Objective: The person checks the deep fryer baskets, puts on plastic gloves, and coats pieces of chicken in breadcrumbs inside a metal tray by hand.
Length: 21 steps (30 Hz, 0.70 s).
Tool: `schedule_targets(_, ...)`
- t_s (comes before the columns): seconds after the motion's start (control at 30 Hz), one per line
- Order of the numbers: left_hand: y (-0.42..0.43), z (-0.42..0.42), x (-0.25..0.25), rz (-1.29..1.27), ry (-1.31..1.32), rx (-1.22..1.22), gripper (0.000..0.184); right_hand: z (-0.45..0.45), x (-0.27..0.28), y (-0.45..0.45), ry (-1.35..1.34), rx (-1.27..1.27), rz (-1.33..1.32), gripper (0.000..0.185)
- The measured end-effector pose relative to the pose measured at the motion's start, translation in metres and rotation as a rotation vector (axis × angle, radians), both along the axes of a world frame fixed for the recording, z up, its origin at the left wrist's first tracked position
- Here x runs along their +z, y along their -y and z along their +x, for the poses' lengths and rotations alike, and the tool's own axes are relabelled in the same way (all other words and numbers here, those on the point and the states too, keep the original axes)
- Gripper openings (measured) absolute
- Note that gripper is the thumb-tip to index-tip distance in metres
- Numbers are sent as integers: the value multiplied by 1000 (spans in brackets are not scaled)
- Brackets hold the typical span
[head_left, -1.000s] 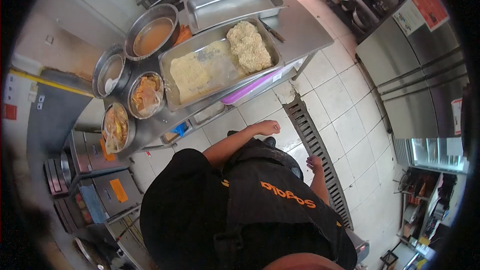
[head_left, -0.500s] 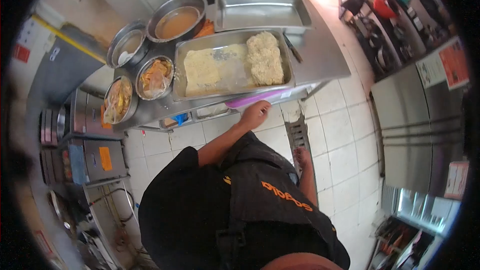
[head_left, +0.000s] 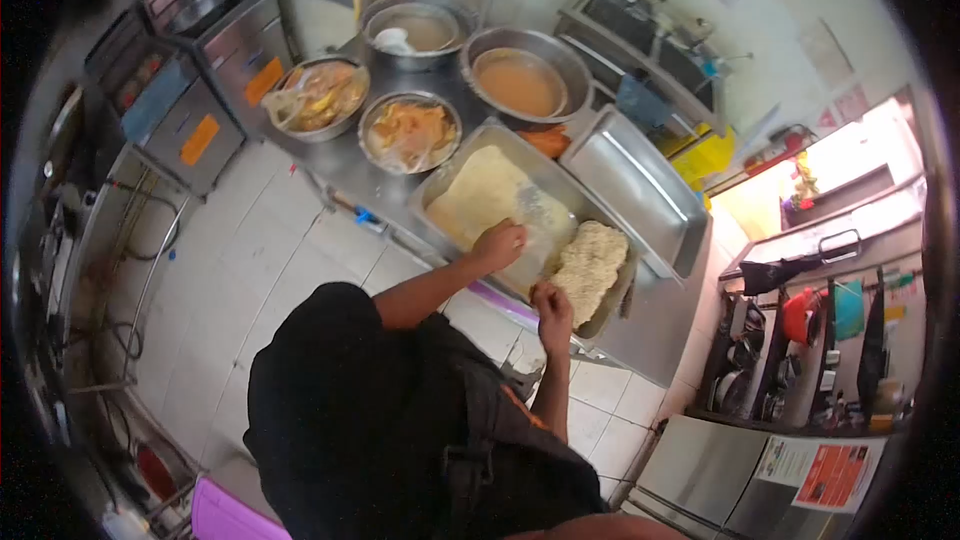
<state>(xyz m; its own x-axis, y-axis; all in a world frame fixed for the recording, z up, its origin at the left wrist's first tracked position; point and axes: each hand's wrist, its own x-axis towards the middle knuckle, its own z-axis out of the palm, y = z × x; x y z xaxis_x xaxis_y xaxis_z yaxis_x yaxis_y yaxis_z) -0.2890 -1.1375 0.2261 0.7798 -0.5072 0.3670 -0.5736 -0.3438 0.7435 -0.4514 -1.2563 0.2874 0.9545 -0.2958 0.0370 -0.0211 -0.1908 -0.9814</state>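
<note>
My left hand [head_left: 500,245] is over the steel tray [head_left: 425,215], its fingers curled in and nothing showing in them. Below it a layer of pale flour [head_left: 480,190] covers part of the tray's bottom. Close by, my right hand [head_left: 553,308] is at the tray's near rim with its fingers closed. Just beyond the right hand lie the breaded pieces [head_left: 592,265], rough and coated, at the right end of the tray. I cannot tell whether that hand touches them.
Bowls of pieces in plastic, a bowl [head_left: 318,98] and another bowl [head_left: 410,130], stand to the left. A basin of brownish liquid [head_left: 520,80] and a basin with a white scoop [head_left: 393,40] sit behind. Another steel tray [head_left: 640,190] is on the right. Shelves [head_left: 790,350] line the far right.
My view has turned to the right and the table looks nearer. My left hand has moved in over the tray, and my right hand has come up from my side to its rim.
</note>
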Motion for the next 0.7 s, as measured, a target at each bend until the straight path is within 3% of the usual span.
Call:
schedule_targets(0.13,-3,39,30,-66,-207,-104,11,63,-2,-26,-3,-80,-117,18)
schedule_targets(0.2,-10,48,24,-110,-260,-92,16,90,-11,-25,2,-54,-492,19)
schedule_targets(0.3,-19,61,29,-167,-449,-124,17,120,-16,-25,-13,48,-745,23)
schedule_targets(0.33,-17,63,25,-187,-385,-102,17,129,-17,-25,-48,89,-830,25)
schedule_targets(0.4,-19,58,31,-211,-255,-71,17,138,-28,-21,-100,169,-812,24)
schedule_targets(0.57,-18,62,41,-99,-267,-266,12,150,-66,2,-274,429,-825,24)
schedule_targets(0.7,-17,61,34,32,-270,-231,13,160,-65,-9,-148,559,-748,37)
